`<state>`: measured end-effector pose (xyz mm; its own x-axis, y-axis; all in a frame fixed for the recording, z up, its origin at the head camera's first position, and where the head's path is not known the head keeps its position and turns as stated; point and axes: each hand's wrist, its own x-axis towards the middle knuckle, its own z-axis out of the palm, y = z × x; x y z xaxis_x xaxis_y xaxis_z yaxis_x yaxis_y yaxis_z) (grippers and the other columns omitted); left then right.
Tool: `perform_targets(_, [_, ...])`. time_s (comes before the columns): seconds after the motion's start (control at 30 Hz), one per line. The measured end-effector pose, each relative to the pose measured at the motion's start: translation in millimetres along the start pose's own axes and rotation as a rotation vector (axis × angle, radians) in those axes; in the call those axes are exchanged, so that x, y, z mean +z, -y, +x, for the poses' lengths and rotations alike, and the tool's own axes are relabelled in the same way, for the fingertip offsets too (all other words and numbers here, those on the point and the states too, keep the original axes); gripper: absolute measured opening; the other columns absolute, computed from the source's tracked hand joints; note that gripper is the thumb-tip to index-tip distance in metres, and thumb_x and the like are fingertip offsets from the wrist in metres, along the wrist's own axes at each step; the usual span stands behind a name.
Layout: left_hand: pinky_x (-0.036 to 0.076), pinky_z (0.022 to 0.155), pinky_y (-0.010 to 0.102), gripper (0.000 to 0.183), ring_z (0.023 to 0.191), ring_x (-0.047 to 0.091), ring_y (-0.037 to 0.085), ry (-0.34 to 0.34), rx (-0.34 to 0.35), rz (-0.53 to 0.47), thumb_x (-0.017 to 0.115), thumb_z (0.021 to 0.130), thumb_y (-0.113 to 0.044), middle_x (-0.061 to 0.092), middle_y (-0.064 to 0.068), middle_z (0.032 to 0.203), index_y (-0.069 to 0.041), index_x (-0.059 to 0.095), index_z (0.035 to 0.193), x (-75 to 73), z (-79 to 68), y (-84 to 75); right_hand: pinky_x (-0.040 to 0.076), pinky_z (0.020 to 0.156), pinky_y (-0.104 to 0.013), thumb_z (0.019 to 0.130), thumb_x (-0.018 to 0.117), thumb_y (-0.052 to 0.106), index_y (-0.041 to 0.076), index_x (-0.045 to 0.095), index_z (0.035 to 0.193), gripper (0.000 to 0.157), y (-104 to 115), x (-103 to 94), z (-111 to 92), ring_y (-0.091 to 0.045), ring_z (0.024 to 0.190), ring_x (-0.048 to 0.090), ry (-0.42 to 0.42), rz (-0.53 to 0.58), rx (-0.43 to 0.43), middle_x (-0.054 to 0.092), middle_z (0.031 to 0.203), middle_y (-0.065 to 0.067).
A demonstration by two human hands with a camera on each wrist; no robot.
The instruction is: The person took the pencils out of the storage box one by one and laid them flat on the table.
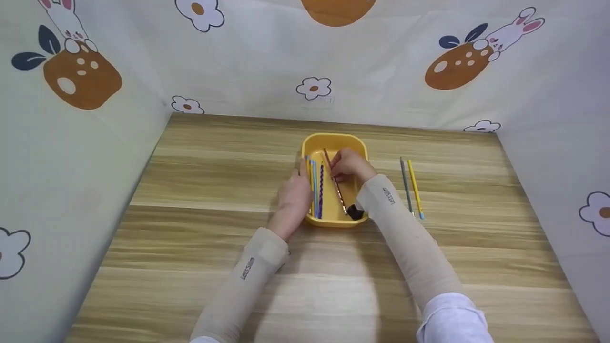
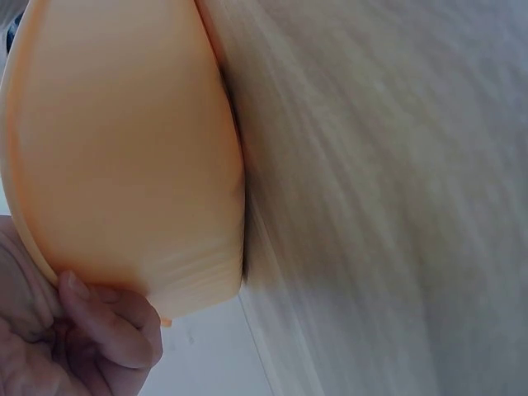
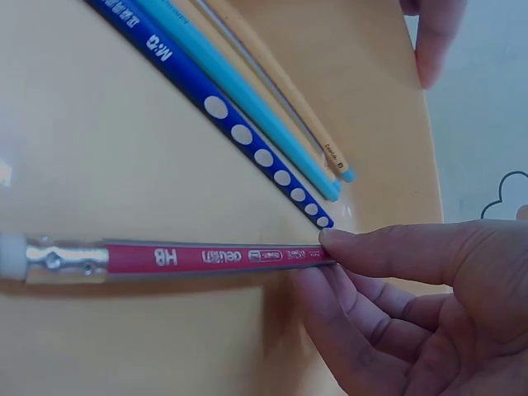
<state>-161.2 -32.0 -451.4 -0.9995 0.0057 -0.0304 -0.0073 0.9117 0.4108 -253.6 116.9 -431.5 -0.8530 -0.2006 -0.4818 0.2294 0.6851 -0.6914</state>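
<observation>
A yellow plastic tray (image 1: 335, 222) stands on the table. My right hand (image 1: 351, 164) is inside it, pinching a red pencil (image 3: 206, 257) between thumb and fingers near one end; the white eraser end points away from the hand. Along the tray's left side lie a dark blue pencil with white dots (image 3: 241, 134), a light blue pencil (image 3: 247, 103) and tan-yellow pencils (image 3: 285, 87). At the left wall, my left hand (image 1: 293, 193) grips the rim; in the left wrist view its curled fingers (image 2: 107, 330) hold the tray's edge.
Right of the tray, a grey-green pencil (image 1: 406, 183) and a yellow pencil (image 1: 415, 186) lie side by side on the wooden table (image 1: 200, 190). A small black object (image 1: 354, 212) shows by my right wrist. Patterned walls (image 1: 248, 66) enclose the back and both sides.
</observation>
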Motion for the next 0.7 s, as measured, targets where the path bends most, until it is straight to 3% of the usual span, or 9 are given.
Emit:
perform_targets(0.37, [0.052,0.057,0.033,0.062,0.071,0.059,0.024,0.040,-0.029,-0.002,0.039,0.096,-0.005,0.053,0.017,0.124,-0.012,0.013,0.152,-1.5,-0.4,0.1,0.057,0.076,-0.036,0.082,0.065,-0.002,0.003,0.054,0.089,0.013,2,-7.7,-4,-0.014,0.065,0.062,-0.024,0.044,-0.021,0.056,0.082,-0.006])
perform_targets(0.5, [0.052,0.057,0.034,0.061,0.072,0.059,0.024,0.045,-0.037,-0.017,0.037,0.097,-0.005,0.053,0.017,0.125,-0.014,0.013,0.152,-1.5,-0.5,-0.1,0.057,0.077,-0.038,0.083,0.065,-0.002,0.002,0.055,0.088,0.012,3,-12.8,-8,-0.013,0.065,0.061,-0.034,0.049,-0.044,0.056,0.080,-0.005])
perform_targets(0.7, [0.054,0.061,0.037,0.059,0.076,0.062,0.025,0.020,-0.014,0.043,0.038,0.097,-0.006,0.057,0.017,0.118,-0.009,0.016,0.151,0.2,-0.2,-0.4,0.056,0.081,-0.043,0.082,0.064,-0.004,-0.001,0.054,0.093,0.015,4,-19.7,-14,-0.014,0.067,0.062,-0.029,0.077,-0.089,0.056,0.077,-0.004])
